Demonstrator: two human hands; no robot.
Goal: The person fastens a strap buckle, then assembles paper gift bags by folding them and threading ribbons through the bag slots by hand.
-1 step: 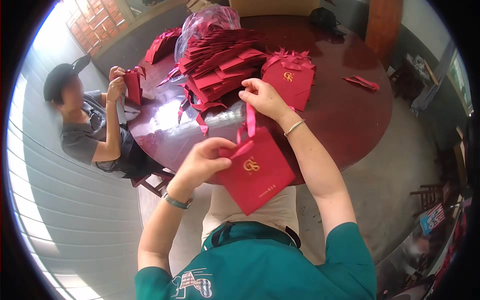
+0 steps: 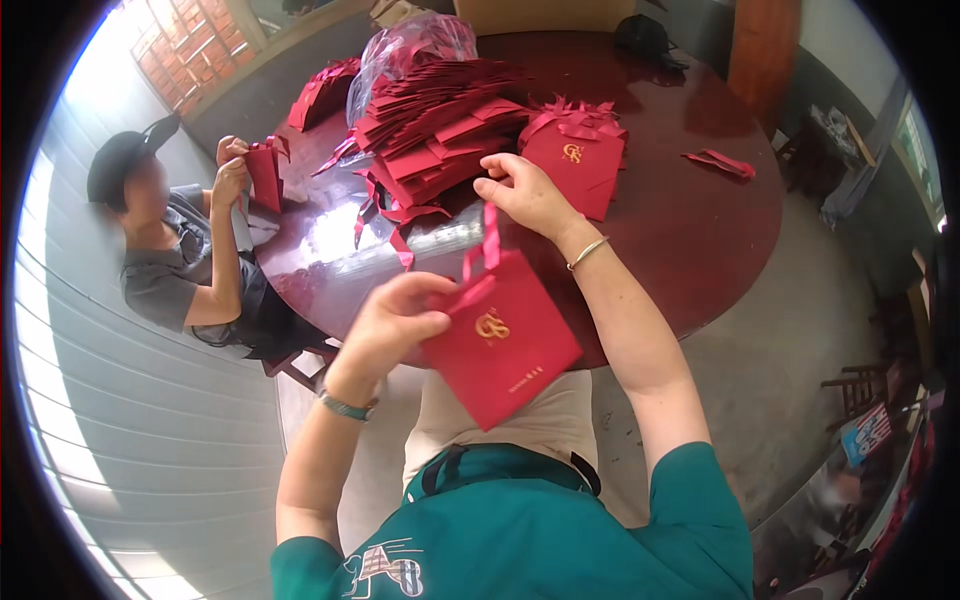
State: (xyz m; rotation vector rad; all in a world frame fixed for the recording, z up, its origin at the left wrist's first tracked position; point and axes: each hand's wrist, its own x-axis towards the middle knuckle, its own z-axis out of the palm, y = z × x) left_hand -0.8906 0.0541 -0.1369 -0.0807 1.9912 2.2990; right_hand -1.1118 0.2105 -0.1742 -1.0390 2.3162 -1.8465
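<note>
A small red paper gift bag [image 2: 515,345] with a gold emblem hangs tilted above my lap, just off the table's near edge. My left hand [image 2: 395,320] pinches its upper left corner between thumb and fingers, by the ribbon there. Up and to the right, my right hand [image 2: 530,195] is closed on the end of a pink ribbon [image 2: 491,240], which runs down to the bag's top edge. Its fingertips partly hide that end. Beyond my right hand stands a group of red bags [image 2: 575,165] with ribbons on top.
A large heap of flat red bags [image 2: 440,120] lies on the round dark red table [image 2: 690,240], beside clear plastic wrap [image 2: 415,45]. Loose ribbon [image 2: 720,163] lies to the right, a black cap [image 2: 645,40] far right. At left, a seated person [image 2: 185,240] handles another red bag [image 2: 265,175].
My left hand and the bag have shifted slightly left. The ribbon under my right hand now slants more. The right hand has barely moved and both grips stay the same.
</note>
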